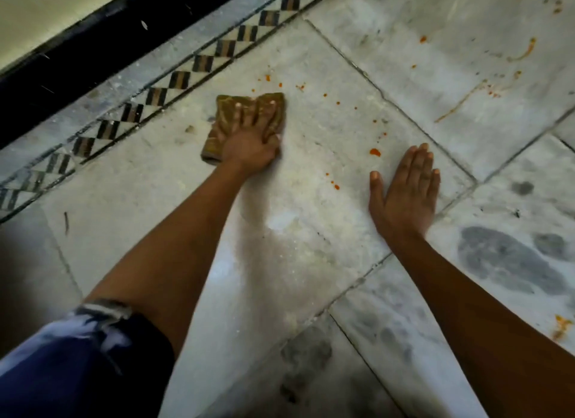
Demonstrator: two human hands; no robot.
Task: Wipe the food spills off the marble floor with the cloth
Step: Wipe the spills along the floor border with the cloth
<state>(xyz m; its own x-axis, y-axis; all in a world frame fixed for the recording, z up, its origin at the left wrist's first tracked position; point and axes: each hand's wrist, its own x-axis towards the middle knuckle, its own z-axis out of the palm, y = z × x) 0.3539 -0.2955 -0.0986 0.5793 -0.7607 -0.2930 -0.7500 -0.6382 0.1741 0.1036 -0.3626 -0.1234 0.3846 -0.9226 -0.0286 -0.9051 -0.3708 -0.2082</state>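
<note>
The marble floor (326, 231) fills the view, grey-white slabs with dark joints, and everything here is placed from the cloth lying on it. Beyond and to the left of the cloth runs a black skirting band (93, 53), and between that band and the cloth a checkered inlay border (174, 83) crosses the floor diagonally. A blue sleeve (77, 364) shows well below the cloth at the lower left edge. The left hand (252, 143) lies on top of the brown cloth (242, 118), its fingers spread over the fabric and pressing it flat onto the slab, covering much of its nearer half. The right hand (404, 196) rests well to the right of the cloth and nearer the person, palm down on the bare marble, fingers straight and close together, holding nothing. Orange food spills (375, 152) dot the slab between the cloth and the right hand, with small specks just beyond the cloth's far edge and longer orange smears (525, 51) far off to its upper right.
</note>
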